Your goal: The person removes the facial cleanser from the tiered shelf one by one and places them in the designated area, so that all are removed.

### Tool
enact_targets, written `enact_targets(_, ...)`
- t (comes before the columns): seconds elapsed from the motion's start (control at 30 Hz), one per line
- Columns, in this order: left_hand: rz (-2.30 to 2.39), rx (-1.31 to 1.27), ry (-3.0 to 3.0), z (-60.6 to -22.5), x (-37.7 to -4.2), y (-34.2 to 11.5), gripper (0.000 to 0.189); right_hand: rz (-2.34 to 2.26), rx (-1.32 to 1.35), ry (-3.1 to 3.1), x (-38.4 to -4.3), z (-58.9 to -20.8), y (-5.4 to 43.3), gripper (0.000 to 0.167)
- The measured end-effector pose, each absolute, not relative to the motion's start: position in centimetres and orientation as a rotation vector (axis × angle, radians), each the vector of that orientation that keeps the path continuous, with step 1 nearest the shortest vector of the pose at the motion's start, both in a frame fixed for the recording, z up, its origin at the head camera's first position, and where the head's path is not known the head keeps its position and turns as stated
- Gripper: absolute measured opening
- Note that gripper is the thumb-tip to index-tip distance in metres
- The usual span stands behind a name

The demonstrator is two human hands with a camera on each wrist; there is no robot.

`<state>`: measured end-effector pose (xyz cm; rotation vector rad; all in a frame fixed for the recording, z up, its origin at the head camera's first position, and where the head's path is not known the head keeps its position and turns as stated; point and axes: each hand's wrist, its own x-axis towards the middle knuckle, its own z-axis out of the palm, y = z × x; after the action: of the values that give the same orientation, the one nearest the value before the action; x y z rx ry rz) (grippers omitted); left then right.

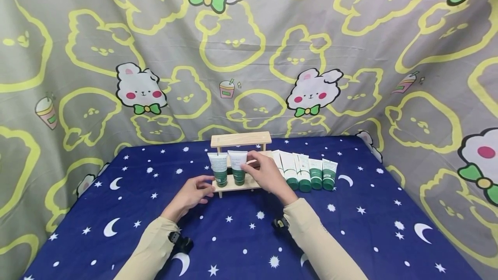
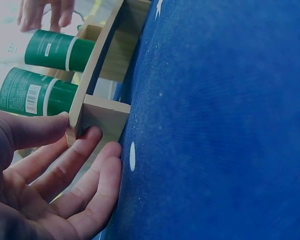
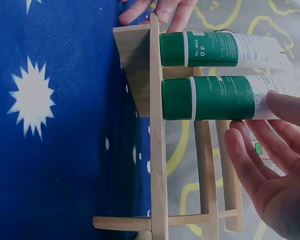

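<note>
Two green-and-white squeeze tubes stand upright, caps down, on the low front step of a small wooden rack (image 1: 241,139). My left hand (image 1: 196,191) holds the left end of that step, thumb at the board's edge and fingertips against the support below, as the left wrist view shows. Close to its thumb stands the left tube (image 2: 32,92). My right hand (image 1: 266,174) is at the upper part of the right tube (image 3: 222,97), pinching its white end at the side, thumb in front. The tube's cap sits on the board.
Right of the rack, several more green-and-white tubes (image 1: 316,174) lie side by side in a row. A dark blue cloth (image 1: 233,245) with stars and moons covers the table. Behind it hangs a grey curtain (image 1: 249,111) with cartoon animals.
</note>
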<state>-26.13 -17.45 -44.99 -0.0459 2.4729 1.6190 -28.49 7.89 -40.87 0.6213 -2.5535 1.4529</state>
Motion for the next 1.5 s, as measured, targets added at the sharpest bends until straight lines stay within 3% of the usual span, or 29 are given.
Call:
enact_targets(0.5,1.628,-0.048,2.470,-45.0,-26.2,-17.5,0.039,1.456,0.558,-2.525,-28.7,-39.2,10.3,0.018)
enact_targets(0.9,1.623,-0.032,2.473,-45.1,-26.2,-17.6,0.039,1.468,0.436,-2.483,-28.7,-37.3,13.8,0.036)
enact_targets(1.5,1.617,-0.040,2.472,-45.1,-26.2,-17.6,0.040,1.685,0.303,-2.256,-29.1,-36.2,19.0,0.038)
